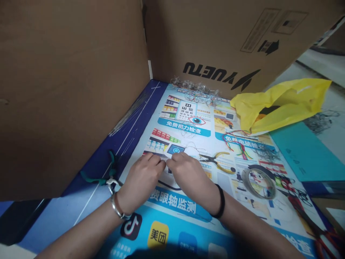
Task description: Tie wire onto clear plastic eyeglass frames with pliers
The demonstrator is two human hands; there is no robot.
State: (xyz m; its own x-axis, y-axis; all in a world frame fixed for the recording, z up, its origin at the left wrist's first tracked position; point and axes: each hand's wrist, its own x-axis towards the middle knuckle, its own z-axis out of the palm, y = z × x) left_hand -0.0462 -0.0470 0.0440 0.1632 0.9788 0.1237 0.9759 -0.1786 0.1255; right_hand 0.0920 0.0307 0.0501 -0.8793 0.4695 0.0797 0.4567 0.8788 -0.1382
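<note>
My left hand [144,180] and my right hand [192,180] meet over the printed poster [167,180], fingertips almost touching. Both are closed in a pinch, knuckles up. Whatever lies between the fingers is hidden or too thin to make out. A faint tangle of thin wire [198,148] shows just beyond my right hand. Right beside that hand lie pliers with yellow handles [224,168], jaws toward my fingers. Near my left wrist, which wears a silver bangle [115,207], rests a tool with dark green handles [93,179], partly covered by the wrist.
Cardboard panels [70,90] wall in the left and back. Straight wires [129,115] lie along the left, with wire scraps [194,88] at the back. Rightward are a yellow bag [293,100], coloured cords [244,149], a tape roll [245,181], a teal sheet [299,154] and red-handled scissors [327,244].
</note>
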